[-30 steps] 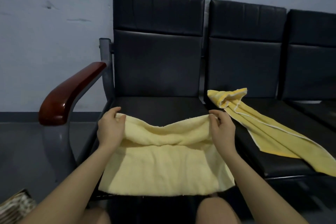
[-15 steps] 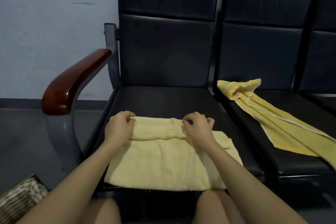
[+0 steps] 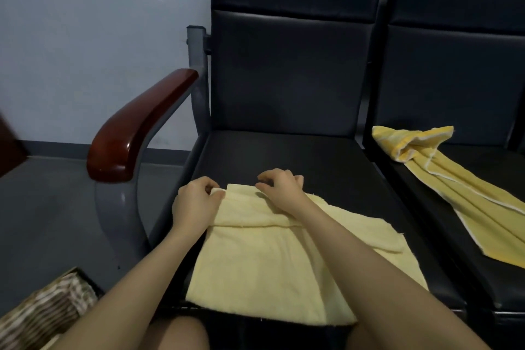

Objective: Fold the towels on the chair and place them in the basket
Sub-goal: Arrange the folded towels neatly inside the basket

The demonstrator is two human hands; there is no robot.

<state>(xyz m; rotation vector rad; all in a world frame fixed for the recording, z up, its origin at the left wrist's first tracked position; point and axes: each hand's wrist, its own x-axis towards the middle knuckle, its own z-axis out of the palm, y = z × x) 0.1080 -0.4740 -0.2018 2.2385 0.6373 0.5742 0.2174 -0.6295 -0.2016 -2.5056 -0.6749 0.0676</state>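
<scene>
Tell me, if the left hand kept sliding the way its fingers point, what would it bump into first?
The left hand points right, along the pale towel's folded edge. It would probably meet the right hand first, just across that fold, though depth is hard to judge.

We find no readable text, labels, brand marks, nos. or signs anywhere in view.
</scene>
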